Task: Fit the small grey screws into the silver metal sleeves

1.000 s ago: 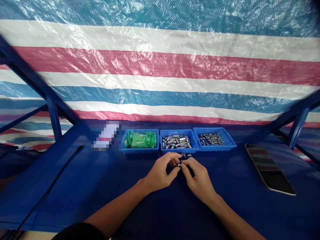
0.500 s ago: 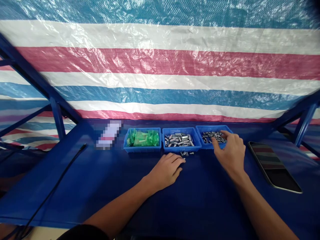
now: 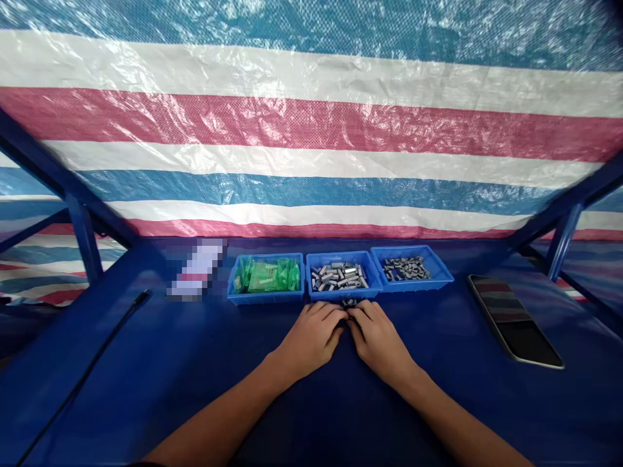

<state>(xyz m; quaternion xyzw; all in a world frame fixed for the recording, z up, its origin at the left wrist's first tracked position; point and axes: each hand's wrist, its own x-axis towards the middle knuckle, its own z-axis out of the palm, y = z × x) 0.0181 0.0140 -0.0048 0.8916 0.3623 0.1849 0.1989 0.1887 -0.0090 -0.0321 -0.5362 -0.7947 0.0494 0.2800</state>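
Note:
My left hand and my right hand meet fingertip to fingertip in front of the middle blue bin. Both have their fingers closed; what lies between the tips is too small and hidden to name. Just beyond the fingertips a few small dark metal pieces lie on the table. The middle bin holds silvery metal cylinders. In the right blue bin are small dark metal parts. Green packets fill the left blue bin.
On the blue table, a phone lies at the right and a black cable at the left. A blurred-out light object is left of the bins. Striped sheeting hangs behind, between blue frame bars.
My right hand has left the right bin and come down and left to my left hand's fingertips. My left hand has barely moved. The view has shifted slightly.

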